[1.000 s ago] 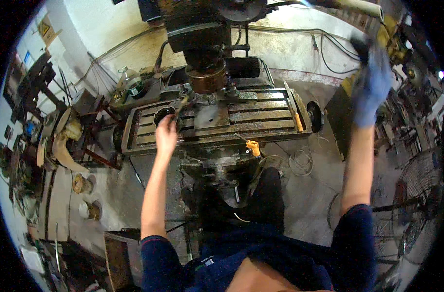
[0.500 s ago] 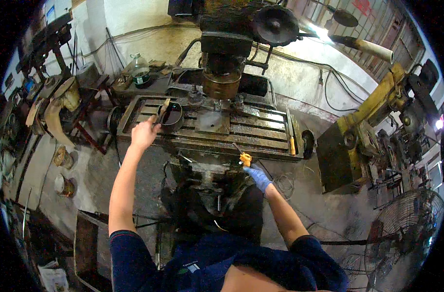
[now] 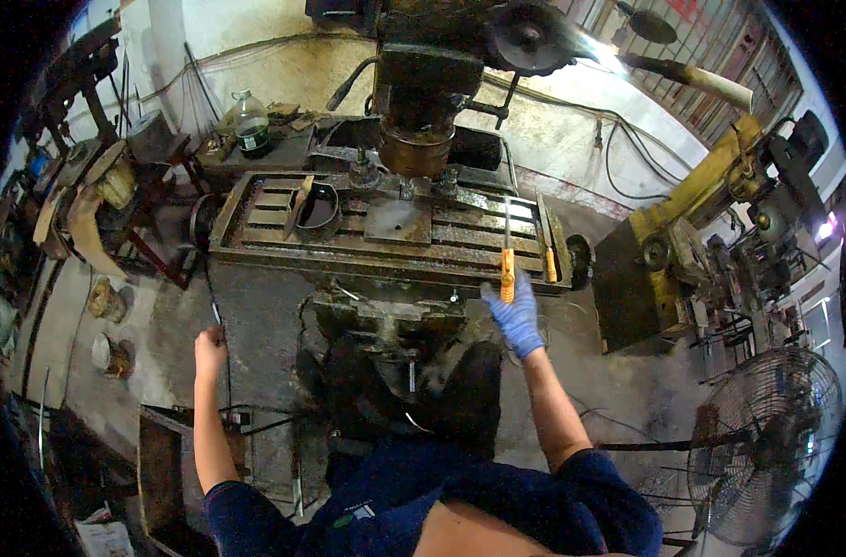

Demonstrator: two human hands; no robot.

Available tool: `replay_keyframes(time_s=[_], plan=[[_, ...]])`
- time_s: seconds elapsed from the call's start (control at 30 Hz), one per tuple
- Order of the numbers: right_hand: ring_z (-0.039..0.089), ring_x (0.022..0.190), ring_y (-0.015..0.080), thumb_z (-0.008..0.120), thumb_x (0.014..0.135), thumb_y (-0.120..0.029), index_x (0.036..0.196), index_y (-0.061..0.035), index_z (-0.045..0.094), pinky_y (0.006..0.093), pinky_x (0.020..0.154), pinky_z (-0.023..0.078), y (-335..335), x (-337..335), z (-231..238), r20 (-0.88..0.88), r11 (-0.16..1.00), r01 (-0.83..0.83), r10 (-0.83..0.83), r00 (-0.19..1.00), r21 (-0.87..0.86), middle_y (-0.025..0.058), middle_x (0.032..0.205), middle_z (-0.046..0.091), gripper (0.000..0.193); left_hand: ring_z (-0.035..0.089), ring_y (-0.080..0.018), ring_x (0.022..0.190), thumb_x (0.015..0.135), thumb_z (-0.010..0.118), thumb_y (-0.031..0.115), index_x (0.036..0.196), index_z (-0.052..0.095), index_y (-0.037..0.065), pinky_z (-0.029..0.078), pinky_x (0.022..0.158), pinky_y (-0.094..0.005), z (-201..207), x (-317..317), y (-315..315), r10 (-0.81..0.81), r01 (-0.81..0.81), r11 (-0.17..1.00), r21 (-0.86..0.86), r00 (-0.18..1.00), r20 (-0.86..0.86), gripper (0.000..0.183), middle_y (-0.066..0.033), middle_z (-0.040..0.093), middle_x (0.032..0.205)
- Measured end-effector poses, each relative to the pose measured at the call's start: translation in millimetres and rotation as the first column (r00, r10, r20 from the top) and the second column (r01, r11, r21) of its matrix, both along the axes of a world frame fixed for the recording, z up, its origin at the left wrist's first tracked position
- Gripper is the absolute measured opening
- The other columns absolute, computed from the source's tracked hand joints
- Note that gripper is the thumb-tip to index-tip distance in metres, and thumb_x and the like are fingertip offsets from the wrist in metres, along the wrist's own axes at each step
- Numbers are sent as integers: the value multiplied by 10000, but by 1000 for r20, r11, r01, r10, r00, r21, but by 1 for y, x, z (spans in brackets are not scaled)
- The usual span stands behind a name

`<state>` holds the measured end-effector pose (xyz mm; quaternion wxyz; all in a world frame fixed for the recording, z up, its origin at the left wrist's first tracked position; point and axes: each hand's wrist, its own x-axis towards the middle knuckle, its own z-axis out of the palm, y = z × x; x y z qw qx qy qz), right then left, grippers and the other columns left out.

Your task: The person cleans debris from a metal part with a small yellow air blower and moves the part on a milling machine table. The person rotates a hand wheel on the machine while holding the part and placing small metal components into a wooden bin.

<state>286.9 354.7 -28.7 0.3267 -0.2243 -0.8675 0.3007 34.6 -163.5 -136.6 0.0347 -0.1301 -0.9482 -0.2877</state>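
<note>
Low on the left, away from the machine table, my left hand (image 3: 211,351) is closed in a fist. A thin pale-tipped piece shows just above it, beside a dark cable; what the fist holds I cannot make out. My right hand (image 3: 517,320), in a blue glove, grips an orange air blow gun (image 3: 507,276) with its long thin metal tube pointing up, at the table's front right. On the slotted machine table (image 3: 284,249) stands a dark round pot (image 3: 319,212) of dark liquid, with a wooden-handled brush (image 3: 302,193) leaning in it. A flat metal plate (image 3: 398,225) lies mid-table.
The milling head (image 3: 418,139) hangs over the table. Another orange-handled tool (image 3: 551,265) lies at the table's right end. A large plastic bottle (image 3: 252,125) stands behind on the left. A caged fan (image 3: 766,446) is at lower right, a yellow machine (image 3: 641,269) at right.
My left hand has let go of the brush at the pot and moved down and left. My right hand has moved right and up, turning the air blow gun upright.
</note>
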Motion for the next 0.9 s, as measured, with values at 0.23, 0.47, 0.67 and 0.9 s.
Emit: replay_keyframes(time_s=[0.23, 0.47, 0.67, 0.9], plan=[[615, 817, 331, 485, 763, -579, 898, -37, 629, 409, 730, 472, -25, -46, 75, 810, 920, -258, -98, 578, 295, 189, 842, 634, 577, 615, -360, 748, 714, 556, 63, 973, 636, 13, 482, 652, -408, -8, 31, 20, -41, 46, 999, -27, 987, 156, 275, -220, 623, 791], [617, 818, 322, 514, 752, -497, 852, -35, 653, 409, 719, 477, -17, -112, 78, 784, 925, -243, -85, 615, 291, 178, 858, 638, 492, 613, -349, 798, 735, 587, 158, 958, 641, 16, 486, 708, -388, 21, 32, 77, -120, 127, 991, -50, 984, 128, 270, -231, 617, 788], [617, 723, 342, 547, 724, -524, 768, -27, 653, 430, 680, 478, -22, -82, 73, 779, 924, -325, 49, 626, 203, 184, 764, 633, 510, 621, -220, 637, 739, 570, 70, 1007, 619, -5, 482, 598, -358, 11, 38, 92, -198, 62, 899, 433, 940, 276, 282, -130, 649, 742], [588, 675, 366, 555, 720, -526, 721, -47, 643, 438, 612, 457, -86, 10, 30, 794, 695, -702, 511, 329, -157, 210, 662, 588, 486, 635, -207, 759, 793, 526, 17, 1135, 514, -34, 511, 676, -304, 35, 89, 182, -619, -120, 606, 786, 550, 561, 346, -117, 619, 788]])
